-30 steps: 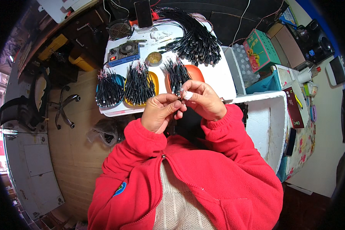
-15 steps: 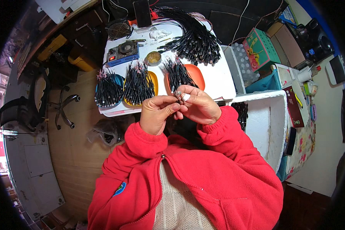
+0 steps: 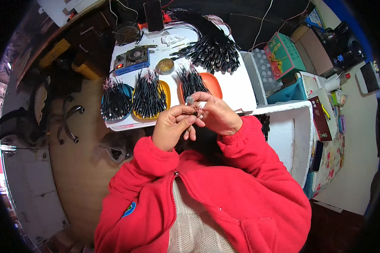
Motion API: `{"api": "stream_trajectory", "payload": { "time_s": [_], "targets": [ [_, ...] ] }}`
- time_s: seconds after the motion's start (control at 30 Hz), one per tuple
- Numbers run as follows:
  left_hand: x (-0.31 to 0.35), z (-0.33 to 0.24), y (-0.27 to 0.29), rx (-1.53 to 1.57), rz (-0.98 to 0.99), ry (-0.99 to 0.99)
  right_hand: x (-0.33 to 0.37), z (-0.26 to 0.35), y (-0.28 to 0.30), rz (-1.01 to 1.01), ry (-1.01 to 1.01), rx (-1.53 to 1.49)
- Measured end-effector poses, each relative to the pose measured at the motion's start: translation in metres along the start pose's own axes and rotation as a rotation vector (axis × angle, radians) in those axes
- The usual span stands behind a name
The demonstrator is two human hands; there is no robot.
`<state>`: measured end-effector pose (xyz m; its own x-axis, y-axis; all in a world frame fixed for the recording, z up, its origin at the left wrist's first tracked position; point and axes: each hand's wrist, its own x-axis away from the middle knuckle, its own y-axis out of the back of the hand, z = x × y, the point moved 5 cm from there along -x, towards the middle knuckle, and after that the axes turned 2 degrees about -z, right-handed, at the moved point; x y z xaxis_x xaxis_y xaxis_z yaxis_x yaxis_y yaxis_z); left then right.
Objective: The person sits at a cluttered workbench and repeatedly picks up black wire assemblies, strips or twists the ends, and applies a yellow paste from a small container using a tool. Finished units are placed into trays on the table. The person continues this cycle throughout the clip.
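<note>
My left hand (image 3: 172, 127) is closed in a pinch on a small dark cable end (image 3: 195, 113), with thin pale wires fanning out of it. Against those wires rest the thumb and curled fingers of my right hand (image 3: 222, 116), its index finger raised and bearing a greyish wrap at the tip. Most of the cable is hidden by the fingers. Just beyond, short black cables (image 3: 192, 82) with pinkish wire ends lie on an orange tray (image 3: 212, 84). More such cables fill a yellow tray (image 3: 168, 93) and a blue tray (image 3: 128, 89) on the left.
On the white table (image 3: 236, 95) stand a small blue hot plate (image 3: 133, 59) with a lit red switch, a round tin (image 3: 165, 66) and a large heap of black cables (image 3: 213, 52). A phone (image 3: 153, 16) stands behind. At right is a white foam box (image 3: 302, 139).
My right index finger has lifted away from the thumb, and the pale wires between my hands now show. My left hand keeps its pinch. The whole view has shifted slightly.
</note>
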<state>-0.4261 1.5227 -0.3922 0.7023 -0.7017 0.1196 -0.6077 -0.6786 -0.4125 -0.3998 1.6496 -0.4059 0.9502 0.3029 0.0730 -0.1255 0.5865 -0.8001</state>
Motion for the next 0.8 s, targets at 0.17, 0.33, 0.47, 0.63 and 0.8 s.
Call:
{"api": "stream_trajectory", "payload": {
  "time_s": [0.17,0.33,0.47,0.63,0.8],
  "targets": [
    [-0.009,0.0,0.002,-0.038,-0.014,0.002,-0.003,0.005,0.01,-0.086,-0.001,0.038],
    [-0.016,0.004,0.01,-0.059,-0.081,-0.045,-0.012,0.011,0.011,-0.059,-0.008,0.061],
    [-0.022,0.004,0.015,-0.262,-0.174,-0.211,-0.017,0.011,0.015,-0.184,0.063,0.276],
    [-0.036,0.015,0.028,-0.248,-0.182,-0.069,-0.053,0.045,0.036,-0.043,0.075,0.854],
    [-0.05,0.017,0.04,-0.004,-0.183,-0.038,-0.167,0.18,0.12,-0.856,0.401,1.846]
  ]
}}
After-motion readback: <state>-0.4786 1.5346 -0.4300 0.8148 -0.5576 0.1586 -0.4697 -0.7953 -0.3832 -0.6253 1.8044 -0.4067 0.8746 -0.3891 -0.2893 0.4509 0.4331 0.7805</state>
